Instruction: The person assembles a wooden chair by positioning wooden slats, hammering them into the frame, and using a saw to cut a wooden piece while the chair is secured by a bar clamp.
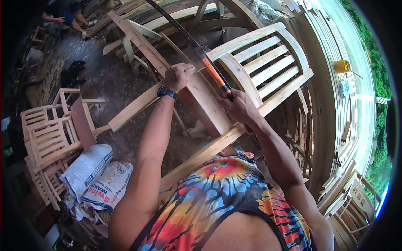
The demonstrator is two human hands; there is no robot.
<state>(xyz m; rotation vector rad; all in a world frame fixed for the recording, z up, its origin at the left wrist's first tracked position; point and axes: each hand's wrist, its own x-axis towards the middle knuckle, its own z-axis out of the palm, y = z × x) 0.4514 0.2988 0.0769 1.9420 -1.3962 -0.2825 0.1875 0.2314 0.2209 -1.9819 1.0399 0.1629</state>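
Observation:
A light wooden chair frame (295, 82) with a slatted back lies across a plank bench (204, 100). Two long pieces run from it toward the left and toward my body. My left hand (179, 76), a dark watch on its wrist, is closed around the farther long piece (135, 108). In my right hand (240, 104) is a hammer (215, 75) with an orange and black handle, gripped near its lower end. The hammer head is blurred and sits at the frame's far corner, just right of my left fist. What my left fingers press against is partly hidden.
Stacked slatted wooden chairs (52, 136) and printed sacks (109, 182) stand at the left. Long boards (324, 92) line the right side, with a yellow container (342, 66) on them. A co-worker (69, 16) bends at the far left; a black animal-like shape (73, 74) is nearby.

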